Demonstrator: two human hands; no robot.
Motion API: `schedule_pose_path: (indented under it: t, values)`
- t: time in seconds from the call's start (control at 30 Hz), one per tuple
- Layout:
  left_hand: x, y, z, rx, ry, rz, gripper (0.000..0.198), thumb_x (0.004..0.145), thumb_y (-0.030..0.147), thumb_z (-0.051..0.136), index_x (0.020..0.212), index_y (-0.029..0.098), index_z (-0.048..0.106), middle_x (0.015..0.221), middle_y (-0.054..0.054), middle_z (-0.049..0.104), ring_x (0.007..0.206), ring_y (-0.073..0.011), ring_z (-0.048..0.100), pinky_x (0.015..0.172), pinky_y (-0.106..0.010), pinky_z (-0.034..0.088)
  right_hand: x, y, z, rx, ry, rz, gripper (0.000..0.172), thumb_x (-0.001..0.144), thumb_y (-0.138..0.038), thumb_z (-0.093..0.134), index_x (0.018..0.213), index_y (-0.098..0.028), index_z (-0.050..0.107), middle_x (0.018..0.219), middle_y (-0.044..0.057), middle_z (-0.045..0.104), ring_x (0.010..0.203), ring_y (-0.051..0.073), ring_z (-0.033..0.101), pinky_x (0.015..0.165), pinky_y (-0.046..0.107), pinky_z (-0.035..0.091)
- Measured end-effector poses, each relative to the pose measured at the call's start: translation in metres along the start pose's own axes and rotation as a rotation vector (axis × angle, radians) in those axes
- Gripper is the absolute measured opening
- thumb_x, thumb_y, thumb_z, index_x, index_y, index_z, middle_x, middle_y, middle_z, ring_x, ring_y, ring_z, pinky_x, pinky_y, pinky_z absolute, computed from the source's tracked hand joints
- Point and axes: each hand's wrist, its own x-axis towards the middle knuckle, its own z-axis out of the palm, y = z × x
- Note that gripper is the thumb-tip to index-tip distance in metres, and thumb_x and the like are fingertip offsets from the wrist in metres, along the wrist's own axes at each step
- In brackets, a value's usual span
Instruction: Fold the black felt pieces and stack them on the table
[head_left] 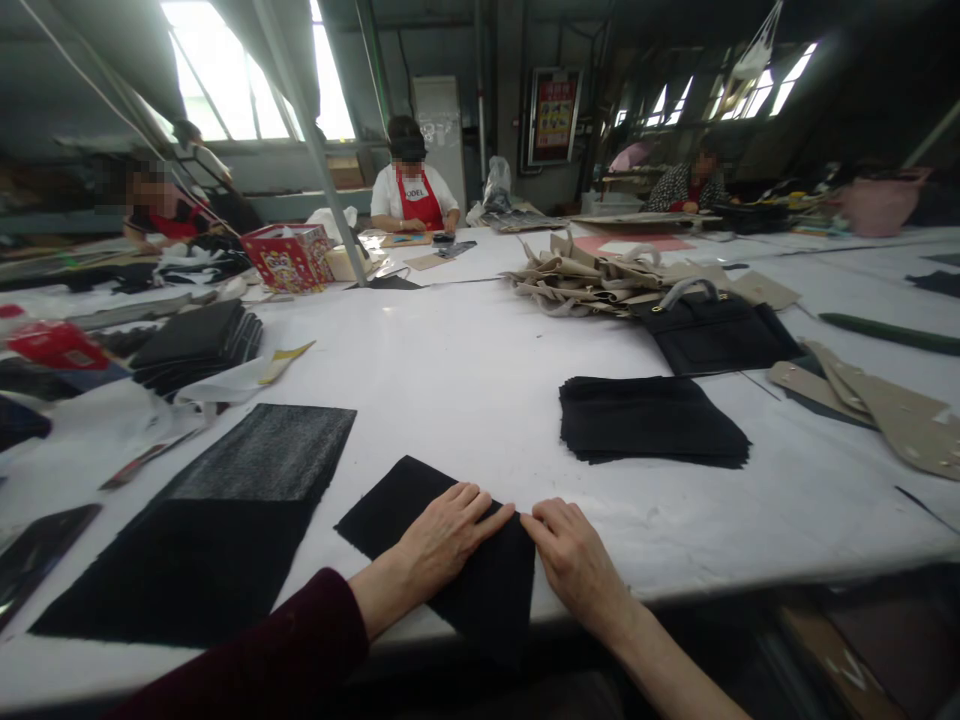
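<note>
Lower centre of frame: black rectangular fabric piece (390, 520) flat on white table (480, 380). Left hand (442, 540), right hand (574, 560) open, palms down on it, grasping nothing. Upper left: red patterned cardboard box (289, 258), contents unclear.

I see one piece of black fabric (379, 515): a flat-cut, roughly rectangular sheet, matte and dark, with no pattern I can make out. It lies spread out on the white table (480, 380), turned at an angle to the table's near edge. Its near end droops over that edge, and one corner points up the table.
</note>
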Motion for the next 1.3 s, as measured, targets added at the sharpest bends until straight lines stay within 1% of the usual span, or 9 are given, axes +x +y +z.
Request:
schedule_pose_path:
  t: [0.37,0.47,0.57,0.77,0.9,1.1,1.17,1.23,1.3]
  values:
    - [0.0,0.0,0.0,0.021,0.002,0.002,0.062,0.091,0.01,0.046,0.148,0.025,0.029,0.108,-0.007,0.052,0.1,-0.0237,0.049,0.096,-0.038,0.042,-0.02,0.006,-0.015,0.074,0.022,0.069,0.022,0.092,-0.005,0.043,0.094,-0.016,0.062,0.09,0.007,0.055,0.087,0.021,0.047,0.078,0.035,0.039]
    - [0.0,0.001,0.0,0.024,0.009,0.001,0.061,0.091,0.01,0.045,0.148,0.025,0.029,0.11,-0.007,0.052,0.101,-0.0237,0.049,0.096,-0.039,0.042,-0.018,0.005,-0.015,0.07,0.064,0.123,0.032,0.092,-0.004,0.038,0.111,-0.016,0.06,0.097,0.008,0.056,0.089,0.021,0.048,0.079,0.035,0.04]
    - [0.001,0.002,0.001,0.028,0.011,-0.009,0.061,0.091,0.01,0.044,0.148,0.024,0.029,0.11,-0.008,0.053,0.101,-0.0243,0.049,0.097,-0.04,0.042,-0.008,-0.005,-0.008,0.018,0.048,0.128,0.047,0.09,-0.002,0.037,0.132,-0.016,0.051,0.102,0.009,0.056,0.092,0.022,0.049,0.079,0.036,0.04]
    - [-0.003,0.0,0.001,-0.05,0.013,-0.011,0.059,0.091,0.011,0.045,0.147,0.021,0.032,0.12,-0.009,0.055,0.11,-0.0247,0.049,0.102,-0.04,0.039,-0.001,-0.021,0.003,-0.147,-0.014,0.101,0.045,0.086,-0.005,0.048,0.13,-0.014,0.054,0.101,0.01,0.058,0.091,0.024,0.049,0.077,0.04,0.038]
    - [-0.017,-0.016,0.005,-0.093,0.032,-0.054,0.061,0.087,0.005,0.044,0.146,0.019,0.034,0.134,-0.009,0.051,0.121,-0.0243,0.046,0.108,-0.04,0.034,-0.005,-0.02,0.001,-0.171,-0.03,0.084,0.051,0.082,-0.004,0.05,0.132,-0.013,0.053,0.106,0.011,0.059,0.091,0.025,0.048,0.077,0.04,0.036]
    - [-0.041,-0.067,0.006,-0.079,-0.02,-0.263,0.061,0.08,-0.003,0.04,0.137,0.018,0.05,0.132,-0.009,0.056,0.118,-0.0232,0.053,0.107,-0.04,0.037,-0.007,-0.018,0.004,-0.122,0.005,0.105,0.055,0.079,-0.002,0.051,0.132,-0.015,0.052,0.107,0.01,0.059,0.092,0.023,0.048,0.08,0.038,0.036]
    - [-0.04,-0.081,0.001,-0.118,-0.038,-0.349,0.047,0.089,0.004,0.039,0.128,0.021,0.058,0.124,-0.008,0.061,0.112,-0.0229,0.057,0.103,-0.04,0.04,-0.006,-0.018,0.004,-0.099,0.015,0.125,0.054,0.079,-0.003,0.052,0.131,-0.017,0.053,0.105,0.009,0.059,0.091,0.023,0.049,0.08,0.038,0.036]
    - [-0.034,-0.09,-0.004,-0.189,-0.025,-0.442,0.033,0.096,0.02,0.04,0.121,0.023,0.062,0.117,-0.007,0.063,0.107,-0.023,0.06,0.098,-0.039,0.043,-0.003,-0.017,0.0,-0.063,0.001,0.157,0.049,0.08,-0.006,0.054,0.126,-0.021,0.057,0.1,0.007,0.06,0.09,0.022,0.05,0.078,0.036,0.037]
    - [-0.026,-0.093,-0.008,-0.272,-0.01,-0.487,0.028,0.096,0.033,0.045,0.116,0.024,0.063,0.112,-0.006,0.062,0.104,-0.0231,0.06,0.092,-0.037,0.045,0.004,-0.016,-0.006,-0.004,-0.017,0.215,0.04,0.08,-0.006,0.053,0.115,-0.024,0.062,0.096,0.004,0.06,0.088,0.021,0.051,0.077,0.034,0.038]
